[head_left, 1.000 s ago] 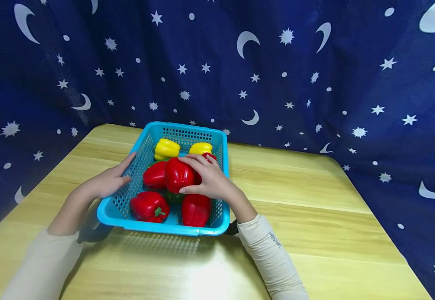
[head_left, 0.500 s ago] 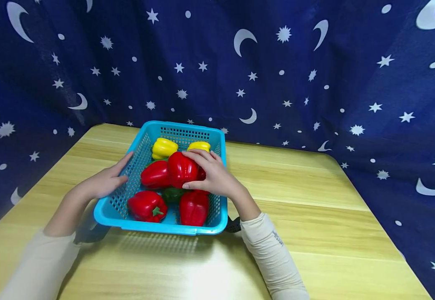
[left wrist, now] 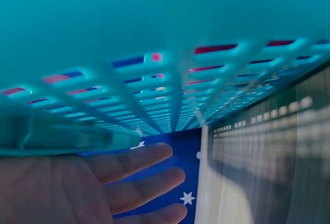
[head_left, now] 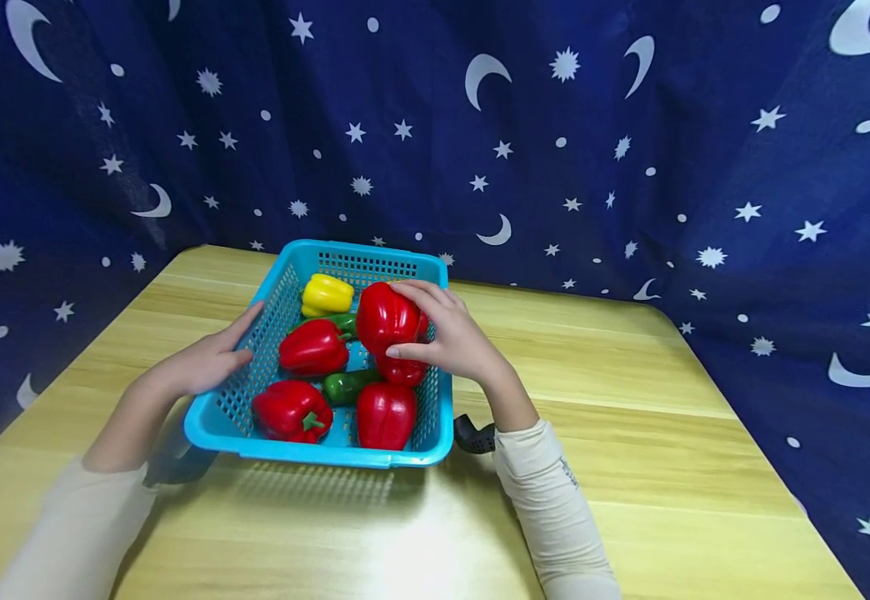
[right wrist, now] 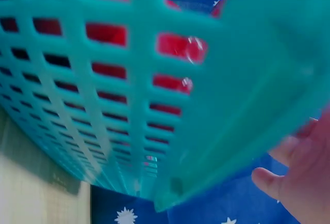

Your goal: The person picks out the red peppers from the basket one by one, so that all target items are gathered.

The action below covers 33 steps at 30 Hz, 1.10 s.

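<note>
A blue plastic basket (head_left: pixel 315 454) with perforated walls stands on the table. My left hand (head_left: pixel 198 367) holds its left rim, the thumb lying over the edge; in the left wrist view, fingers (left wrist: pixel 147 190) stretch out straight below the rim. My right hand (head_left: pixel 453 337) grips a red bell pepper (head_left: pixel 386 315) above the right half of the basket. Another red bell pepper (head_left: pixel 403 368) shows just below it, partly covered. Elsewhere inside are red bell peppers (head_left: pixel 313 348), a yellow bell pepper (head_left: pixel 327 295) and green peppers (head_left: pixel 348 387). Basket walls hide the held pepper's grip in the right wrist view.
The pale wooden table (head_left: pixel 630 433) extends to the right of the basket and in front of it. A dark blue curtain (head_left: pixel 555 167) with moons and stars hangs behind. A black perforated piece (head_left: pixel 474 435) sits beneath my right wrist.
My right hand has carried the red bell pepper to the right and slightly away from me, uncovering the green peppers. It now hides most of the right yellow pepper. My left hand stays at the rim.
</note>
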Each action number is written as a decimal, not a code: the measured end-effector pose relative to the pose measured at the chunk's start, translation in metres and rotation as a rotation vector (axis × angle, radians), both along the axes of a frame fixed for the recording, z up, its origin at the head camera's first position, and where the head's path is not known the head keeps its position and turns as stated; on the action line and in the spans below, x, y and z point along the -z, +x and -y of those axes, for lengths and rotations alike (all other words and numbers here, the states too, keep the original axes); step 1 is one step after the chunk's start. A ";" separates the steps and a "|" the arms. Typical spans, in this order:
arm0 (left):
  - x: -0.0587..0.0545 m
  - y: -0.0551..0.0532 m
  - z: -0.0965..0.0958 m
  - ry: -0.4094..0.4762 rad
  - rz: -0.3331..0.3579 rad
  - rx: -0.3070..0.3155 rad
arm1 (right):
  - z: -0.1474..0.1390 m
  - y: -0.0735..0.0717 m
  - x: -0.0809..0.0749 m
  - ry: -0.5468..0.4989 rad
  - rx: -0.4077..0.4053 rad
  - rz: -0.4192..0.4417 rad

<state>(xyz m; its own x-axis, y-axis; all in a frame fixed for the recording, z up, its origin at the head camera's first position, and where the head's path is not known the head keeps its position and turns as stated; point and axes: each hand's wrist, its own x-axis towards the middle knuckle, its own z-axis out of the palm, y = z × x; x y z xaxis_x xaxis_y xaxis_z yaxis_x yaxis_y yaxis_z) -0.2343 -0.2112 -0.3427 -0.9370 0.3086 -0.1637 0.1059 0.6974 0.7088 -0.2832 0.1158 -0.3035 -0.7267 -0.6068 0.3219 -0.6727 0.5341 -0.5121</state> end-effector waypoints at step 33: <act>0.002 -0.001 0.001 0.007 -0.003 -0.001 | -0.060 -0.020 -0.014 -0.184 0.182 0.035</act>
